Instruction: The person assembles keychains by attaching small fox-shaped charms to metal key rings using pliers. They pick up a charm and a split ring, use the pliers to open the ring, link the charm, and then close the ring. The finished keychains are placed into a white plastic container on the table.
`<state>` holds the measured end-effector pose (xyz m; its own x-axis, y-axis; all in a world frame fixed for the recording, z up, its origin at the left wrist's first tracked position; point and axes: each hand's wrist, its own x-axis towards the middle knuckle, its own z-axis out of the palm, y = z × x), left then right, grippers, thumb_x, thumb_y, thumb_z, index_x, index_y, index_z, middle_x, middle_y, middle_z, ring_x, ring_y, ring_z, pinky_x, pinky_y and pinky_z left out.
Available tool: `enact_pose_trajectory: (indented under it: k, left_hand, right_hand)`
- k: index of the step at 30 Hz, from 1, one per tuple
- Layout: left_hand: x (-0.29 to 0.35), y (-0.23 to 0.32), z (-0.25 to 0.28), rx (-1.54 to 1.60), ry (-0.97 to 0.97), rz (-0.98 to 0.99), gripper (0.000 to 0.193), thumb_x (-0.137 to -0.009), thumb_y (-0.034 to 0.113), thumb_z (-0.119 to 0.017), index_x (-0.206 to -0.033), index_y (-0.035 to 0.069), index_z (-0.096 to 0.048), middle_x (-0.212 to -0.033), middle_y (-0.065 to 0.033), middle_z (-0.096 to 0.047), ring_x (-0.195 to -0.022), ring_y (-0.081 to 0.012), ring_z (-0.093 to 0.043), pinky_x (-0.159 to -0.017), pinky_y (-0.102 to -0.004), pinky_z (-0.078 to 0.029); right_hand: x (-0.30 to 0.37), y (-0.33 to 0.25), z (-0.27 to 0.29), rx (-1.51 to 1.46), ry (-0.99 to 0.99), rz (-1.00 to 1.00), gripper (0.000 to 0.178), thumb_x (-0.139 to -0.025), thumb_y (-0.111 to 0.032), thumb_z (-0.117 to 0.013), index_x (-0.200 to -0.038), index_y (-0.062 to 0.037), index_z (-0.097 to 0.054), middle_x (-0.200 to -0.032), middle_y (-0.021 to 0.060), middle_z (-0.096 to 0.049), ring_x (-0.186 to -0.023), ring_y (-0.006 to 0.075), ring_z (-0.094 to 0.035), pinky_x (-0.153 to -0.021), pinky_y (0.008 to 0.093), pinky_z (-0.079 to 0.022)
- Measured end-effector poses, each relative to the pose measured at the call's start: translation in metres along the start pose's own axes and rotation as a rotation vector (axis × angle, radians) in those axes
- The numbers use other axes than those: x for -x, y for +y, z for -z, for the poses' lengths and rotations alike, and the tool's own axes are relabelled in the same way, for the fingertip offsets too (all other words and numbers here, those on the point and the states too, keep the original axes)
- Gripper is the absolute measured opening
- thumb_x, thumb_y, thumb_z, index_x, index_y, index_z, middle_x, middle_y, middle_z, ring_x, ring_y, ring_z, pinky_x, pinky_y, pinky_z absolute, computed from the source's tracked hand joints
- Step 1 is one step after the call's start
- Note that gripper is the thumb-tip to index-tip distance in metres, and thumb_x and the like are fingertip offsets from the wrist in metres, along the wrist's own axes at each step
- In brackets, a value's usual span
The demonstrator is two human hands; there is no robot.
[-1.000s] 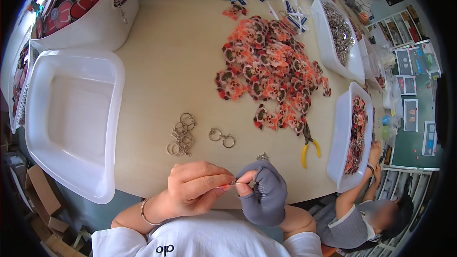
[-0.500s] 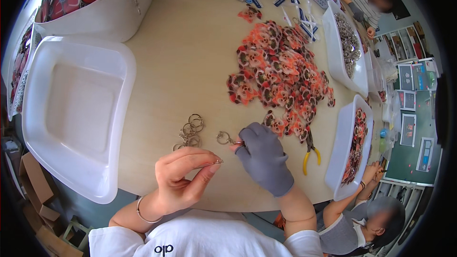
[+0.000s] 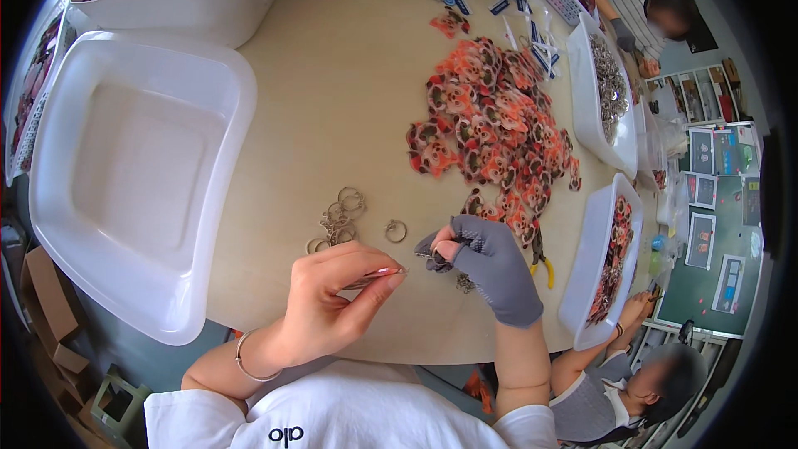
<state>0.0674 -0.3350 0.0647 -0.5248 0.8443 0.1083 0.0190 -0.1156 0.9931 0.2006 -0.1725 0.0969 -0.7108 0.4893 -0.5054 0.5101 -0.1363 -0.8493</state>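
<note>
Between the thumb and fingers of my bare left hand (image 3: 337,299), a thin flat piece with a reddish edge (image 3: 371,278) is seen edge-on. A tiny metallic bit shows at its tip; the kind is unclear. My right hand (image 3: 490,270), in a grey fingertip-less glove, is closed in a pinch on a metal key ring with chain (image 3: 464,283), whose chain dangles below the fingers. A single key ring (image 3: 395,230) lies on the table between the hands. Beyond my left hand is a small heap of key rings (image 3: 341,214).
A big pile of orange-red cartoon charms (image 3: 490,116) covers the table's right half. Yellow-handled pliers (image 3: 544,270) lie beside my right hand. A white tray (image 3: 224,150) stands left. White bins hold metal rings (image 3: 611,87) and charms (image 3: 611,258) at right. Two people sit there.
My right hand has lifted a key ring with chain off the table and shifted right. The single ring stays on the table. My left hand keeps its pinch. The view has shifted slightly.
</note>
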Motion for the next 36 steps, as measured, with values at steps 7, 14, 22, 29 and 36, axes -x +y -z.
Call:
enact_pose_trajectory:
  k: [7,14,22,29,36]
  left_hand:
    - [0.001,0.0,0.0,0.02,-0.026,0.0,0.006,-0.079,-0.006,-0.067,-0.084,-0.004,-0.066,-0.077,-0.0112,-0.066,-0.067,-0.0173,-0.066,-0.061,-0.0255,-0.053]
    - [0.003,-0.001,0.0,0.038,-0.046,-0.052,0.009,-0.077,-0.006,-0.068,-0.085,-0.001,-0.068,-0.078,-0.0111,-0.066,-0.065,-0.0203,-0.065,-0.057,-0.0277,-0.051]
    - [0.005,-0.002,-0.001,0.095,-0.038,-0.114,0.01,-0.076,-0.006,-0.068,-0.084,-0.001,-0.068,-0.077,-0.0106,-0.067,-0.065,-0.0207,-0.064,-0.056,-0.0285,-0.05]
    - [0.006,0.0,0.0,0.118,-0.03,-0.099,0.01,-0.076,-0.006,-0.068,-0.084,-0.001,-0.068,-0.077,-0.0108,-0.066,-0.065,-0.0206,-0.064,-0.056,-0.0282,-0.05]
    - [0.006,0.0,0.001,0.141,-0.011,-0.089,0.008,-0.077,-0.006,-0.068,-0.084,-0.001,-0.068,-0.076,-0.0112,-0.066,-0.065,-0.0198,-0.064,-0.056,-0.0276,-0.05]
  right_hand:
    - [0.018,-0.027,-0.008,-0.147,-0.002,0.014,0.012,-0.089,-0.006,-0.058,-0.084,0.0038,-0.062,-0.082,0.0052,-0.065,-0.075,0.0084,-0.057,-0.073,0.024,-0.047]
    - [0.03,-0.041,-0.013,-0.145,0.027,0.063,0.009,-0.087,-0.004,-0.06,-0.086,0.0043,-0.064,-0.081,0.006,-0.065,-0.075,0.0086,-0.058,-0.073,0.0237,-0.047]
    - [0.03,-0.048,-0.02,-0.148,0.024,0.083,0.009,-0.086,-0.004,-0.06,-0.086,0.0044,-0.064,-0.081,0.0064,-0.066,-0.076,0.0089,-0.058,-0.073,0.0238,-0.047]
    - [0.032,-0.05,-0.022,-0.131,0.013,0.09,0.01,-0.086,-0.005,-0.06,-0.086,0.0042,-0.065,-0.082,0.0069,-0.066,-0.076,0.0093,-0.058,-0.074,0.0241,-0.047]
    - [0.034,-0.05,-0.022,-0.141,0.005,0.083,0.009,-0.086,-0.003,-0.06,-0.085,0.0045,-0.064,-0.083,0.0082,-0.067,-0.077,0.0098,-0.059,-0.074,0.0244,-0.047]
